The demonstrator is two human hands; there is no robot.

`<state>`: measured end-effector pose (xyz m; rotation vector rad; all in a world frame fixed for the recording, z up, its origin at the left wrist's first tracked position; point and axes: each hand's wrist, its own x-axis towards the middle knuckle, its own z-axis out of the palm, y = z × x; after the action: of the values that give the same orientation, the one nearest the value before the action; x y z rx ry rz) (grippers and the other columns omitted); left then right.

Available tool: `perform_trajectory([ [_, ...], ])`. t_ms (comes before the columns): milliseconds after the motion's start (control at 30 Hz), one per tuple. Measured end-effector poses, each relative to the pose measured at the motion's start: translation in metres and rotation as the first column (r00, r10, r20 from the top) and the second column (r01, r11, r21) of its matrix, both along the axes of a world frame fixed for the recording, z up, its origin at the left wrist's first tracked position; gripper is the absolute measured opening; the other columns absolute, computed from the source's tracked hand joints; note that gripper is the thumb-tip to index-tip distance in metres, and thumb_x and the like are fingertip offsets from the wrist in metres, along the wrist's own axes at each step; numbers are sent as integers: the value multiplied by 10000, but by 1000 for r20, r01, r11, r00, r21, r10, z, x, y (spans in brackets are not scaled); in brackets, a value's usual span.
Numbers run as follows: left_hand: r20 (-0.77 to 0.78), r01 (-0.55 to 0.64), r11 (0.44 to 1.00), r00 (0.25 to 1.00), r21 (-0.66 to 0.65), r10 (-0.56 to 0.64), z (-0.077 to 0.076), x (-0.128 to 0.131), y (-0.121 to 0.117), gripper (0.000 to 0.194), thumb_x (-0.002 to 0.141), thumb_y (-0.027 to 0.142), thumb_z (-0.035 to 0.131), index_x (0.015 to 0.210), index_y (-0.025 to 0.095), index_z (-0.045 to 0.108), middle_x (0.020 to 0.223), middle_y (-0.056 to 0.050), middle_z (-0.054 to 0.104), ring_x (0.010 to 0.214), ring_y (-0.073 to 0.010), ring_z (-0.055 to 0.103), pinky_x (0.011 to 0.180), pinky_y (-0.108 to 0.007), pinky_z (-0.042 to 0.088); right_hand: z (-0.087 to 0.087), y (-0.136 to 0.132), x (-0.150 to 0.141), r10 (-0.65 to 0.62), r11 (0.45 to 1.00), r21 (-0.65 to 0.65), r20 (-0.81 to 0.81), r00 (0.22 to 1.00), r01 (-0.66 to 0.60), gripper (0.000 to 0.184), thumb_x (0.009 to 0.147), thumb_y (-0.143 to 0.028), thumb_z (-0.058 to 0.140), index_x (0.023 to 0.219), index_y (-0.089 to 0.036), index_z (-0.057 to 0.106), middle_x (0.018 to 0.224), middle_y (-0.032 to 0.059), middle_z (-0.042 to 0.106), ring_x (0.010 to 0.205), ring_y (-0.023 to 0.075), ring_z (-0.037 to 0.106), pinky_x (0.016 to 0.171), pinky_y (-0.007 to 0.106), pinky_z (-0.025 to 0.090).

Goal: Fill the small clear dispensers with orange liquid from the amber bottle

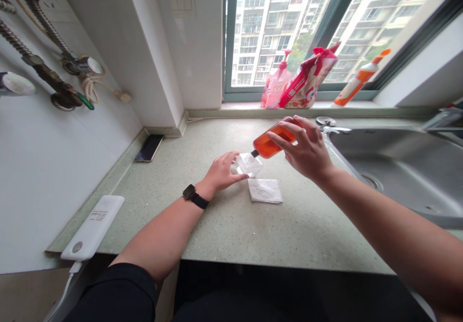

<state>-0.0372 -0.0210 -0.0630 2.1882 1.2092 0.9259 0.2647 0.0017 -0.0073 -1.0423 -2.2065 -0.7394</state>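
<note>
My right hand [307,151] grips an orange bottle [269,143] and tips it neck-down to the left. Its dark nozzle points into a small clear glass [249,164] standing on the green-grey countertop [224,225]. My left hand [222,171], with a black watch on the wrist, is wrapped round the left side of that glass. A folded white tissue [265,190] lies flat on the counter just in front of the glass, touching neither hand.
A steel sink [405,167] with a tap [331,125] lies to the right. On the window sill stand a pink pump bottle [275,83], a red pouch [307,78] and an orange-capped bottle [358,81]. A phone [149,148] and a white power bank [94,226] lie at the left.
</note>
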Motion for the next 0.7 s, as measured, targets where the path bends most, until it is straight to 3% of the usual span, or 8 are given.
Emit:
perform_trajectory([
  [400, 1, 12, 999, 1000, 30, -12, -3, 0, 2, 718, 830, 530, 912, 1383, 216, 578, 1296, -133, 731, 1073, -300, 752, 977, -485, 599, 3, -3, -1, 6, 999, 47, 29, 1000, -8, 828, 934, -93, 669, 1602, -536, 459, 1545, 29, 590, 1471, 371, 491, 1202, 636, 475],
  [700, 1, 16, 999, 1000, 42, -16, -5, 0, 3, 698, 834, 516, 911, 1380, 225, 587, 1294, -128, 733, 1089, -301, 744, 978, -477, 589, 9, -3, -1, -17, 999, 44, 61, 998, 14, 638, 972, -110, 622, 1508, -456, 604, 1520, 46, 611, 1465, 359, 494, 1195, 599, 482],
])
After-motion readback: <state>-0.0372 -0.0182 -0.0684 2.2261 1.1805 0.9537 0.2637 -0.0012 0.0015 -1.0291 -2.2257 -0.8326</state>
